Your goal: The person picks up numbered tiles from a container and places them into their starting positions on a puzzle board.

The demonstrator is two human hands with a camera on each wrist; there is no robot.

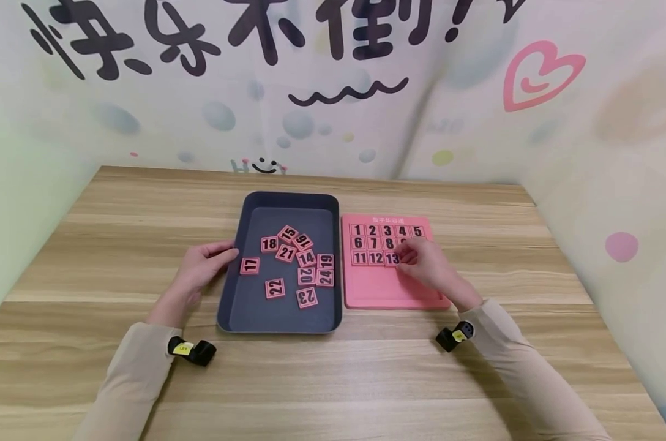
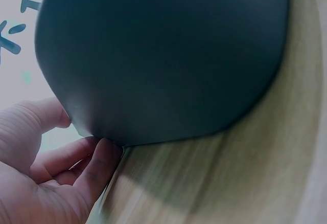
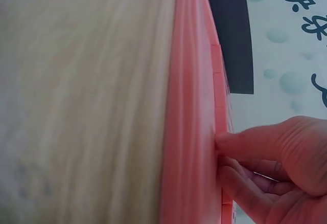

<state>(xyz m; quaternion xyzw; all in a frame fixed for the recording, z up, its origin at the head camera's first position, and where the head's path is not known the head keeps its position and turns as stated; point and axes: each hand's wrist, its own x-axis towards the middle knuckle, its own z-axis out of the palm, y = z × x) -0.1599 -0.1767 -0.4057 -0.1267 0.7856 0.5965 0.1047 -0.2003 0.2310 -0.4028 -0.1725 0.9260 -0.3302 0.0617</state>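
Note:
My left hand (image 1: pixel 205 264) grips the left rim of a dark grey tray (image 1: pixel 280 324), thumb on one side and curled fingers on the other in the left wrist view. Loose pink number tiles lie in the tray, among them the 17 tile (image 1: pixel 250 266), the 22 tile (image 1: pixel 275 288) and the 14 tile (image 1: pixel 306 258). Over a pink puzzle board (image 1: pixel 388 291), my right hand (image 1: pixel 425 264) pinches at the right edge of the 13 tile (image 1: pixel 391 259). Tiles 1 to 8, 11 and 12 sit in rows there; the hand partly hides the second row's right end.
Tray and board stand side by side on a wood-grain table (image 1: pixel 333 380). Behind the table hangs a white printed backdrop (image 1: pixel 162 122) with large black characters. A black wrist camera (image 1: pixel 192 351) is strapped over the left sleeve, another (image 1: pixel 455 335) over the right.

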